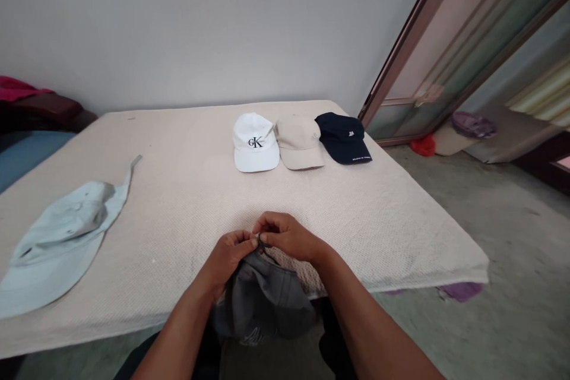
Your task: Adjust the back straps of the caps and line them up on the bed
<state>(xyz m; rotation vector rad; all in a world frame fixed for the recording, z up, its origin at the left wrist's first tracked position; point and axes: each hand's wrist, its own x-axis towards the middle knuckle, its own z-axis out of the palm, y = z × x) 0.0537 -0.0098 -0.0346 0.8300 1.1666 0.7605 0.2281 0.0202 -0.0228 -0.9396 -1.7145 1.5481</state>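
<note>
A dark grey cap [276, 297] hangs at the table's front edge, its strap end pinched between my two hands. My left hand [232, 255] grips the cap by the strap, thumb and fingers pressed together. Right beside it, my right hand [287, 237] is closed on the strap too, its fingertips almost touching those of the left. The buckle, if any, is too small to make out. Farther back stand a white cap [256, 157], a beige cap [300, 139] and a navy cap [342, 136] in a row.
A pale blue cap [66, 225] with its strap loose lies at the left of the cloth-covered table [178, 202]. Behind is a wall. Dark and blue furnishings stand at the far left. Red and purple items [474, 124] lie beyond the table at the right.
</note>
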